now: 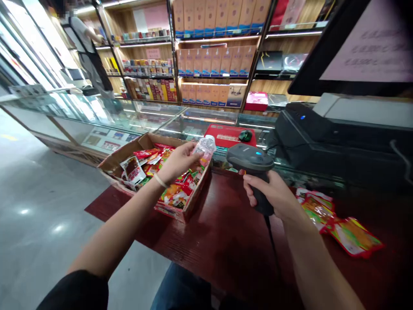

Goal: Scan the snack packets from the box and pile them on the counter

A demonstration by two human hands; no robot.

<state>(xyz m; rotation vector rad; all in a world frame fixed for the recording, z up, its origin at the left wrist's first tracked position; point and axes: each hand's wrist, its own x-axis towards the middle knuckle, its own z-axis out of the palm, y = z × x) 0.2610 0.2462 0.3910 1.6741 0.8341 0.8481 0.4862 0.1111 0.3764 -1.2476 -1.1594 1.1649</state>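
Note:
My left hand point(178, 162) pinches a small clear snack packet point(204, 148) and holds it up above the right end of a cardboard box point(180, 212) full of red and orange snack packets. My right hand point(274, 194) is wrapped round the grip of a dark handheld barcode scanner point(250, 160), whose head points left toward the packet. The scanner's cable hangs down over the dark red counter point(226, 241).
Several red and green snack packets point(335, 224) lie on the counter to the right. A black receipt printer point(303, 125) and a monitor point(355, 47) stand at the back right. Glass display cases point(106, 114) and stocked shelves run behind. A person point(85, 47) stands far left.

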